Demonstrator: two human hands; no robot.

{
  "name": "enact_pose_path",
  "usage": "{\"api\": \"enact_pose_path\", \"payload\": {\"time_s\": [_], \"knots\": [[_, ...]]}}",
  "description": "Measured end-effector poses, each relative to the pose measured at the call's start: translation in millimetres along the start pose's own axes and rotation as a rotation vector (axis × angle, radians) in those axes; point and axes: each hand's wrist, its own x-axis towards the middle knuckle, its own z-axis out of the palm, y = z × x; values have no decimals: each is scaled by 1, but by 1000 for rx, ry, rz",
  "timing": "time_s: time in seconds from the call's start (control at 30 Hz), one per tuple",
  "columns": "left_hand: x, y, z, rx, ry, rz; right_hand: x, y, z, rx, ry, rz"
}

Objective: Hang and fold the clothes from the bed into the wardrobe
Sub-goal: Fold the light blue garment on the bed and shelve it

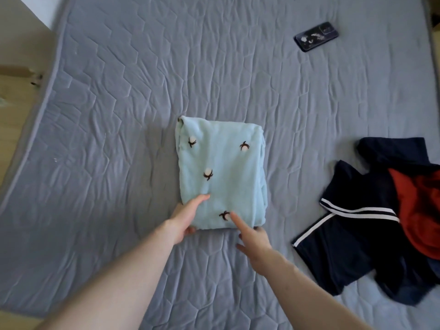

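A light blue garment [222,172] with small dark-and-white motifs lies folded into a neat rectangle in the middle of the grey quilted bed [119,115]. My left hand [187,216] holds its near left corner, thumb on top and fingertips tucked under the edge. My right hand [253,239] is at the near right edge. Its straight index finger rests on top of the cloth and its thumb sticks out free over the bed. A dark navy garment with white stripes [352,239] lies crumpled to the right, with a red garment [419,210] on top of it.
A dark phone [316,36] lies on the bed at the far right. The bed's left edge runs diagonally, with light wooden floor or furniture [16,110] beyond it. Bare quilt surrounds the folded garment on the left and far sides.
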Motion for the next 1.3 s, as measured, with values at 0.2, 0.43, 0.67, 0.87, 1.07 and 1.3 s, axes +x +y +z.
{"api": "enact_pose_path", "payload": {"time_s": [0.2, 0.43, 0.67, 0.87, 1.07, 1.3], "knots": [[-23, -14, 7, 32, 19, -54, 9, -15, 16, 238, 186, -134], [-111, -94, 7, 132, -278, -108, -31, 21, -54, -23, 153, 15], [-128, -134, -22, 900, -254, 79, -37, 59, -101, -177, 169, -100], [-78, -24, -54, 810, 336, 590, -27, 66, -96, -177, 231, -116], [-23, 24, -44, 931, 77, 168, -6, 71, -91, -129, 121, -190], [-20, -46, -34, 640, -107, 116, -11, 74, -101, -75, 6, -153]]}}
